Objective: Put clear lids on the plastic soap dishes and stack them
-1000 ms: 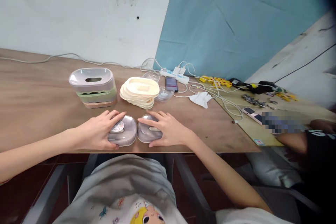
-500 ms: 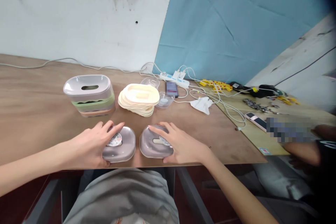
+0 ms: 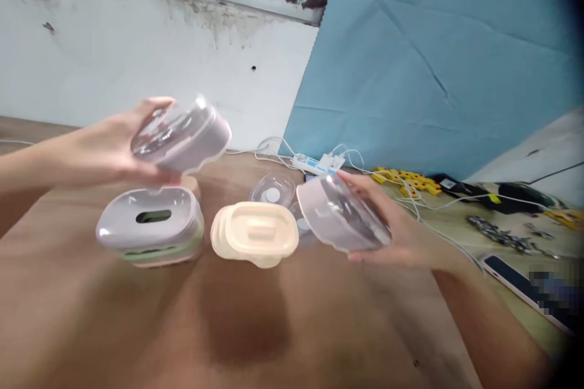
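Observation:
My left hand (image 3: 125,149) is closed around a lilac plastic box (image 3: 191,140) with a clear, shiny cover. It holds this box tilted in the air above a stack of oval plastic shells (image 3: 114,219), lilac on top with a slot, green and pink below. On the right, my right hand (image 3: 406,234) grips a matching lilac plastic box (image 3: 335,213), also tilted and off the table. Between the two boxes lies a pile of cream oval plastic pieces (image 3: 262,228). Motion blurs both hands somewhat.
Behind the cream pile are clear round plastic pieces (image 3: 274,188). A white power strip (image 3: 308,164) with cables lies by the blue cloth (image 3: 410,42). Yellow items (image 3: 406,181), a metal chain (image 3: 495,234) and a phone (image 3: 520,285) rest on the right side of the table (image 3: 255,328).
Both hands have lifted the lilac boxes off the table's front edge and carried them forward and apart, tilting them. The camera view has shifted upward and closer.

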`<state>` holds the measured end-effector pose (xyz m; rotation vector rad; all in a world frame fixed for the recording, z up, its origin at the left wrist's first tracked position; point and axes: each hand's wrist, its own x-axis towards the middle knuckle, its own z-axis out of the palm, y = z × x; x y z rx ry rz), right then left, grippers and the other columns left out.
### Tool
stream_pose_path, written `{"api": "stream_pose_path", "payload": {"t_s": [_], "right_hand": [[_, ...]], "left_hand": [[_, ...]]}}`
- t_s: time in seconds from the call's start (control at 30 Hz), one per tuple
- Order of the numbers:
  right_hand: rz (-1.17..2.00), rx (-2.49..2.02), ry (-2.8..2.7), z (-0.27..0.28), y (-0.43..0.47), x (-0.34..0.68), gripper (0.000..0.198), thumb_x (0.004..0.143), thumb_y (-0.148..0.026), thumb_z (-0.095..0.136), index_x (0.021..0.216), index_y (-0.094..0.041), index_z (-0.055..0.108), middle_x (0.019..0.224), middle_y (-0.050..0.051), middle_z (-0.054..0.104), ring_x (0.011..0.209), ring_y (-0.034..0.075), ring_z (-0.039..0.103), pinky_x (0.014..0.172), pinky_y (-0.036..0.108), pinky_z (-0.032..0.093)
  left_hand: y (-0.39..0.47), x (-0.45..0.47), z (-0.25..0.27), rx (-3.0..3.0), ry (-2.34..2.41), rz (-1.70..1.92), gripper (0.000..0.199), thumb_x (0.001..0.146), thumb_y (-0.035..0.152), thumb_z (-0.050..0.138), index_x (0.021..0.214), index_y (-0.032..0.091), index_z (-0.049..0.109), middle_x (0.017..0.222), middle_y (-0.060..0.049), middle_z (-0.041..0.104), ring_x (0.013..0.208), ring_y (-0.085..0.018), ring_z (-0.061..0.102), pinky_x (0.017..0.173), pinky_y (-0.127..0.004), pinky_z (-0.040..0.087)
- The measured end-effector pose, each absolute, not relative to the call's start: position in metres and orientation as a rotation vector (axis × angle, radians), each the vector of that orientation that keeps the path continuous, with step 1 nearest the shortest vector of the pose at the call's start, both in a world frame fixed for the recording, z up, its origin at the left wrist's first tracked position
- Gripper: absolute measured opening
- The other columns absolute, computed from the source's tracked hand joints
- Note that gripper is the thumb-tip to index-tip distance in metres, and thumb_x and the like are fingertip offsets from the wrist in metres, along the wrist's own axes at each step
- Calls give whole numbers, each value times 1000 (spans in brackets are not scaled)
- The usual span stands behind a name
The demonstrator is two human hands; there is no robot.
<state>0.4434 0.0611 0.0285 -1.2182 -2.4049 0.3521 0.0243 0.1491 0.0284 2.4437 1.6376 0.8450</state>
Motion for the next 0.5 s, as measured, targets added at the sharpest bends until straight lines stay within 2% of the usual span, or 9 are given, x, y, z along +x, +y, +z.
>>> {"api": "stream_pose_path", "payload": {"t_s": [0.07, 0.13, 0.17, 0.23, 0.33, 0.5], "right_hand": [[257, -1193, -2387, 43, 122, 431, 101, 64, -49, 77, 145, -31, 21, 138, 9, 36, 127, 36, 40, 102, 52, 39], [227, -1208, -2391, 43, 188, 411, 99, 62, -49, 77, 144, -27, 25, 132, 10, 40, 125, 35, 42, 104, 52, 37], [238, -1221, -2419, 38, 220, 399, 100, 61, -47, 78, 144, -24, 27, 130, 11, 41, 124, 33, 44, 104, 51, 36], [267, -1280, -2512, 20, 276, 375, 103, 59, -42, 80, 143, -18, 27, 131, 14, 39, 123, 32, 44, 106, 48, 35], [316, -1429, -2648, -14, 330, 345, 107, 55, -37, 82, 144, -13, 27, 130, 18, 39, 119, 32, 48, 104, 45, 38], [407, -1548, -2758, -60, 356, 331, 107, 55, -37, 83, 144, -17, 28, 135, 19, 36, 121, 40, 45, 101, 52, 36]], "left_hand": [[201, 21, 61, 2383, 1789, 672, 107, 58, 60, 71, 143, 17, 22, 121, -8, 52, 101, -27, 59, 81, -40, 50], [252, 20, 56, 2424, 1935, 418, 95, 72, 55, 61, 144, 12, 16, 133, -15, 42, 116, -31, 51, 89, -40, 46], [276, 20, 42, 2397, 1962, 342, 94, 73, 53, 61, 145, 11, 17, 133, -18, 41, 115, -33, 51, 89, -41, 46], [316, 21, 3, 2351, 1977, 145, 105, 62, 57, 68, 145, 12, 20, 130, -22, 44, 111, -40, 53, 86, -44, 46], [350, 22, -52, 2322, 1931, -8, 114, 51, 58, 72, 145, 14, 24, 128, -23, 46, 115, -44, 50, 89, -45, 44], [360, 21, -87, 2266, 1886, -94, 115, 50, 62, 67, 145, 15, 23, 135, -25, 40, 122, -46, 43, 93, -47, 40]]}}
